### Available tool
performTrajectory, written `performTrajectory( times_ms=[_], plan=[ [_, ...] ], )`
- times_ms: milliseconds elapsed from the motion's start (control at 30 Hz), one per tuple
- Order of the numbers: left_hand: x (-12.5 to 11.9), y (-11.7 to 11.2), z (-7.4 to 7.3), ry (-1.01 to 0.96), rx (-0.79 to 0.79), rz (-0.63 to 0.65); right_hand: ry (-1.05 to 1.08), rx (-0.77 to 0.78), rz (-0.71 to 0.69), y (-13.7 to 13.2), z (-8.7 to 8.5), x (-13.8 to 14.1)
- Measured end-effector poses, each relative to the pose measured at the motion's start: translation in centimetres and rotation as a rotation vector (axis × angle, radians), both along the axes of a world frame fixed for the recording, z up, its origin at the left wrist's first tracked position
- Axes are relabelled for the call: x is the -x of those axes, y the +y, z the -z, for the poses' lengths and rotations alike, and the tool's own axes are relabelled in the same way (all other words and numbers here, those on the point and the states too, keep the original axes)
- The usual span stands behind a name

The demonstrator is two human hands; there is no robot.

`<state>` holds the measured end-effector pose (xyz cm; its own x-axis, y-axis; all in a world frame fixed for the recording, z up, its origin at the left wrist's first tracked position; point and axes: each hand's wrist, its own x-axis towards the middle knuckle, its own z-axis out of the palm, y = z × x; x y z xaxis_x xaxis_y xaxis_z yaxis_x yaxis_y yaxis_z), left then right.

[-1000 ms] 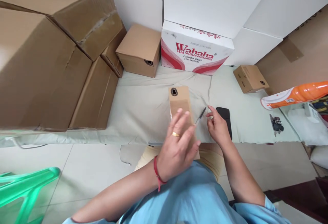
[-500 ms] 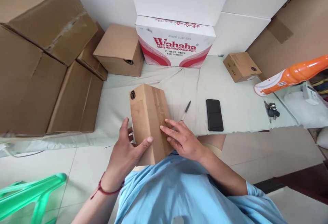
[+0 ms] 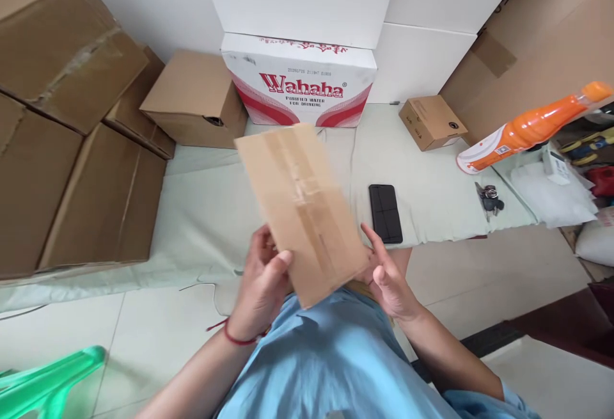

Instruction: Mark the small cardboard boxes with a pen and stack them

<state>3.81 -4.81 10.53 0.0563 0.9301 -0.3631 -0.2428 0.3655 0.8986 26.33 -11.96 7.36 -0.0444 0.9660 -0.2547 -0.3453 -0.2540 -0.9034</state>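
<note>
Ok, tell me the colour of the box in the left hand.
The box is light brown; it shows in the head view.

Looks like a storeroom or packing corner: stacked cartons (image 3: pixel 105 195), water case (image 3: pixel 302 89), cloth-covered bench (image 3: pixel 201 205), tiled floor (image 3: pixel 148 329).

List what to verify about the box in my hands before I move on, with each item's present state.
1. Left hand on the box: ok, thumb on the taped face.
2. Right hand gripping: cannot tell, fingers partly hidden behind the near right corner.
3. Tape along the upward face: ok, though creased near the middle.
4. Box wholly over the table: not ok, near end extends past the front edge.
5. Phone apart from the box: ok, lying to its right.
6. Underside of the box: cannot tell, facing away.
</note>
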Motion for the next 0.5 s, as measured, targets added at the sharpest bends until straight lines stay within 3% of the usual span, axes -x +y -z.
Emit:
performTrajectory(
  times_ms=[100,233,333,433,500],
  plan=[
    [-3.7,0.4,1.3,-0.074,-0.109,0.220,0.110,0.124,0.221,-1.1,0.0,-0.5],
    [-5.8,1.3,2.3,0.049,-0.221,0.438,-0.002,0.214,0.740,-0.7,-0.3,-4.9],
    [-4.5,1.9,2.7,0.149,-0.184,0.465,-0.086,0.201,1.047,0.1,-1.1,-11.6],
    [-1.9,1.9,3.3,0.223,-0.093,0.421,-0.124,0.266,1.157,0.7,-1.9,-18.1],
    [0.0,1.5,3.9,0.271,-0.022,0.360,-0.155,0.302,1.150,1.1,-1.9,-21.1]
  ],
)
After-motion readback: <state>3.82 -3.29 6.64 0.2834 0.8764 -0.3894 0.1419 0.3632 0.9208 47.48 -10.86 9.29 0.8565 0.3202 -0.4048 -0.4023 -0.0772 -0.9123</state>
